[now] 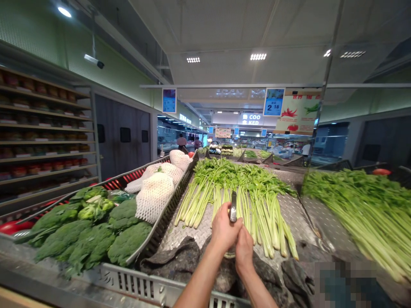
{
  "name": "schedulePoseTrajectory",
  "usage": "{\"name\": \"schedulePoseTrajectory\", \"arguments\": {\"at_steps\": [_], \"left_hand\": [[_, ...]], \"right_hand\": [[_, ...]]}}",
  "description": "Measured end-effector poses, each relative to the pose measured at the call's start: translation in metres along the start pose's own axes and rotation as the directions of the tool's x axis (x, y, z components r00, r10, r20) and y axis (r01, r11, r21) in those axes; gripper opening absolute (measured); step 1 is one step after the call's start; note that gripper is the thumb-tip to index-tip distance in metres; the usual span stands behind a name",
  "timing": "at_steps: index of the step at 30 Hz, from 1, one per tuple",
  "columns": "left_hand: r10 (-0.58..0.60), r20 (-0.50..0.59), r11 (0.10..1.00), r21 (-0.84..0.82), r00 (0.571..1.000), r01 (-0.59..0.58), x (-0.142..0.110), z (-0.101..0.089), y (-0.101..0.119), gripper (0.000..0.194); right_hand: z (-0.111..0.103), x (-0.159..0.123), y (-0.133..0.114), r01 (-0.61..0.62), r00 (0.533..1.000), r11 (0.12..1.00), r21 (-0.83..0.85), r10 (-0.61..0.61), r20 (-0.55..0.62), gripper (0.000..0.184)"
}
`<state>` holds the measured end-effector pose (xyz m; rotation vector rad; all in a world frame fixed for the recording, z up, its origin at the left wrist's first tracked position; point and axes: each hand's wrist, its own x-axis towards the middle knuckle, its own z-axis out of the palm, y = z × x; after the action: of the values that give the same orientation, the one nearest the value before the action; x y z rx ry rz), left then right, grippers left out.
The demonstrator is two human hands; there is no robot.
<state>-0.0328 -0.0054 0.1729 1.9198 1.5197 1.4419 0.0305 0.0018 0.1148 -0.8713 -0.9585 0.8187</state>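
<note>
My left hand is closed around a slim tool with a dark upper end and a shiny metal part; its exact kind does not show. Pressed against it from the right is my right hand, fingers curled in, and what they hold is hidden. Both hands are over the near side of the display, in front of the celery, whose stalks point toward me. Beneath the wrists lies a crumpled dark grey cloth. A pale edge of something shows between the hands, too covered to name.
On the left, a slotted crate holds broccoli and white net-wrapped produce. A mirror panel on the right reflects celery. Price signs hang above. Farther back, people stand near counters. Stocked shelves line the left.
</note>
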Motion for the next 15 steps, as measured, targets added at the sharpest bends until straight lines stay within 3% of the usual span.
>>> {"name": "schedulePoseTrajectory", "arguments": {"at_steps": [15], "left_hand": [[-0.03,-0.03,0.999,0.022,0.999,0.031,0.002,-0.022,-0.012,0.039]], "right_hand": [[0.024,-0.009,-0.003,-0.006,0.997,1.0,-0.023,0.007,0.071,0.04]]}}
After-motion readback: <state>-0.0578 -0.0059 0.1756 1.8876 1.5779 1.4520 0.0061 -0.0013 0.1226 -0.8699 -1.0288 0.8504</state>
